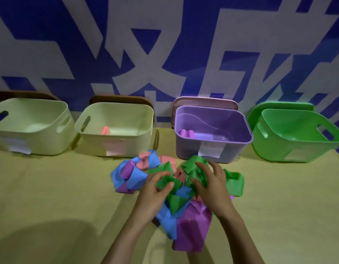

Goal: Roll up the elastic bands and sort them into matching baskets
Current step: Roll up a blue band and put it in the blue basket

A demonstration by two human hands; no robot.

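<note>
One green band (189,167) lies pinched in left fingers (161,174), right fingers (204,166) curled over it.

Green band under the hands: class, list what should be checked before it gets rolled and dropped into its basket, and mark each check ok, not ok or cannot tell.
1. Left hand has a grip on the green band: ok, thumb and finger pinch it.
2. Right hand has a grip too: ok, its fingers curl over the green.
3. Band free of the others: not ok, a blue band and a purple band lie tangled with it.
4. Band rolled up: not ok, it is loose and crumpled.
5. Green basket open: ok, its lid leans behind it.
6. Both hands on one single band: cannot tell.
</note>
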